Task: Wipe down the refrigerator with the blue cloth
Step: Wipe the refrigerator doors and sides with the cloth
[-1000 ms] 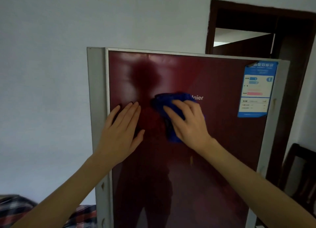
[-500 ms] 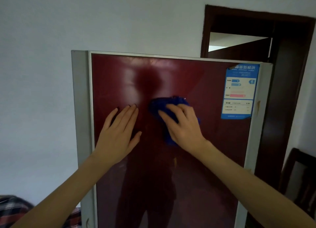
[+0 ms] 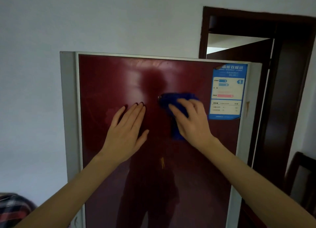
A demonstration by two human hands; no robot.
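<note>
**Inspector:** Report on the refrigerator (image 3: 109,84).

**Assistant:** It stands upright against a pale wall (image 3: 102,19). The door panel is glossy dark red inside a grey frame, and it reflects a dim figure.

**Inspector:** Where is the blue cloth (image 3: 176,101)?

**Assistant:** It lies flat against the door in the upper half, right of centre and nearer the right edge than the left. Part of it shows above the fingers, and a strip hangs below the palm.

**Inspector:** And the right hand (image 3: 191,120)?

**Assistant:** It is spread over the cloth and presses it to the panel with fingers extended, not curled around it.

**Inspector:** The left hand (image 3: 126,126)?

**Assistant:** It is open and flat on the bare door left of the cloth, fingers together and pointing up. It grips nothing and does not touch the cloth.

**Inspector:** Anything else on the door?

**Assistant:** A blue-and-white energy label (image 3: 227,91) sits at the top right corner, just beside the cloth. Its upper left corner is peeling.

**Inspector:** And the surroundings?

**Assistant:** A dark wooden doorway (image 3: 290,73) is behind the right edge, and plaid fabric (image 3: 13,209) is at the lower left.
</note>
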